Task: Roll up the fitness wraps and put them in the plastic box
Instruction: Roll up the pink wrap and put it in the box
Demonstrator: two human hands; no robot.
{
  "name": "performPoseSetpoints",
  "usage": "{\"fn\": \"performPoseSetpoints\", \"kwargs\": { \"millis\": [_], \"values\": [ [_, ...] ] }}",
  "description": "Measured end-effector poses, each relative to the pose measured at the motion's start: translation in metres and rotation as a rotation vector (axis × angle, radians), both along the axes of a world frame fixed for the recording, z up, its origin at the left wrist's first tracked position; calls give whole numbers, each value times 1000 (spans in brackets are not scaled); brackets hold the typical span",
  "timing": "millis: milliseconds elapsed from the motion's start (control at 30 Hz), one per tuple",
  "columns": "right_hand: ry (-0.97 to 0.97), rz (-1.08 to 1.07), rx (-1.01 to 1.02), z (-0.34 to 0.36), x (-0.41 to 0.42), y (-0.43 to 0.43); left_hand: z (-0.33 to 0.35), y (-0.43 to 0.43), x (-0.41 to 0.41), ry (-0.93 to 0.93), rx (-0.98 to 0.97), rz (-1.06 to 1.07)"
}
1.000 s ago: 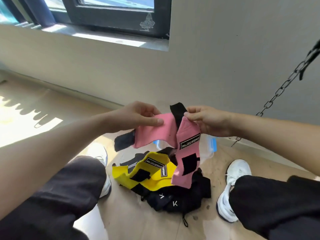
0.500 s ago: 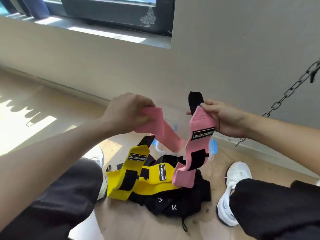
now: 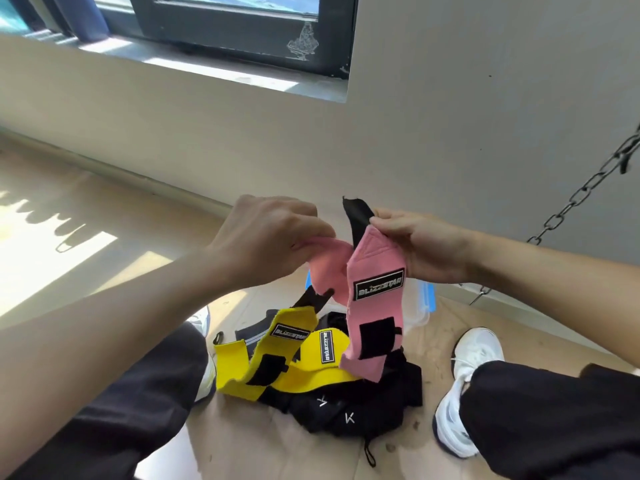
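Holding pink elastic fitness wrap (image 3: 375, 306) mid-air, gripped at one end by left hand (image 3: 273, 237), pinched at black-tab end by right hand (image 3: 422, 247). Dangling over yellow elastic wraps (image 3: 311, 351) and black fabric pile (image 3: 363, 403) on floor. Partly hiding clear plastic box with blue clips (image 3: 420, 306) at 6 o'clock of right hand.

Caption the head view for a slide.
Left hand and right hand grip a pink wrap above yellow wraps heaped on the floor, plastic box behind.

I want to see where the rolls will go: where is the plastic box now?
In the head view, the plastic box sits on the floor right of centre, mostly hidden behind the hanging pink wrap, beyond the right shoe.
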State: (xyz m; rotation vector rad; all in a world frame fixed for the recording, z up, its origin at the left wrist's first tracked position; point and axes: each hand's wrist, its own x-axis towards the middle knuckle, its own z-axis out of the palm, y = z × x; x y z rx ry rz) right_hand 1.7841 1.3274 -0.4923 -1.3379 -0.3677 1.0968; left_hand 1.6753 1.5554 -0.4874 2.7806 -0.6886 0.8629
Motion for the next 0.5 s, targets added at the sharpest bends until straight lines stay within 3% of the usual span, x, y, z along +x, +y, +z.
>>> {"fn": "performPoseSetpoints", "kwargs": {
  "millis": [200,300,500],
  "values": [
    [-84,-115,32,-7,-6,5,-5,1,-8,12,-83,104],
    [-145,-128,12,-8,-8,6,-5,4,-12,210,-220,169],
    [-244,-129,-32,-11,-12,9,-13,9,-1,660,-711,380]
  ]
}}
